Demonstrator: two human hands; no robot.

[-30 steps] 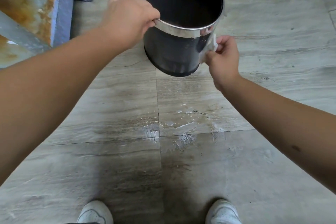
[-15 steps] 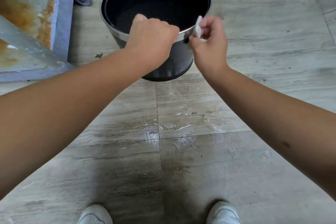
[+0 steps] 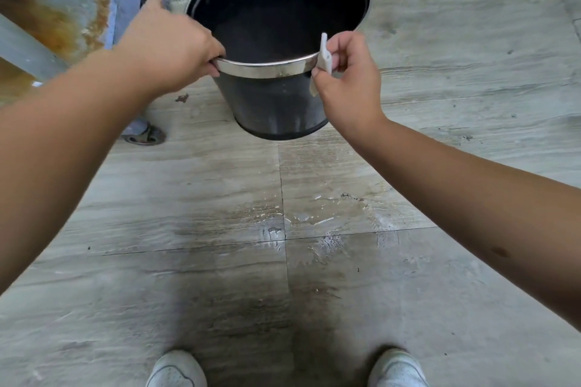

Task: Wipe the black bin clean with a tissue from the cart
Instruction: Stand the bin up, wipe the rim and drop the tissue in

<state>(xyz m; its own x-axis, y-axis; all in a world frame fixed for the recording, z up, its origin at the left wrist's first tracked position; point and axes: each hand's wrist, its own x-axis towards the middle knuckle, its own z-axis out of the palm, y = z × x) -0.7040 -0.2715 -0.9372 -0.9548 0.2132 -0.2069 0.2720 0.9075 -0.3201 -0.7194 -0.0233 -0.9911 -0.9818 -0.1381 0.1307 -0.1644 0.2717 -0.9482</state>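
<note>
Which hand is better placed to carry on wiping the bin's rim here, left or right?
Right. The right hand pinches the white tissue against the chrome rim of the black bin, so it can probably wipe along it. The left hand grips the rim's opposite side, steadying the bin.

Both arms reach forward; left hand (image 3: 171, 47) curls closed in a grip, right hand (image 3: 345, 78) pinches, fingers bent.

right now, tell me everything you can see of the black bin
The black bin is a round, tapered bucket with a shiny metal band around its rim and a dark, seemingly empty inside. It is held tilted, mouth toward the camera. The left hand grips the rim; the right hand presses a white tissue against the band.
</note>
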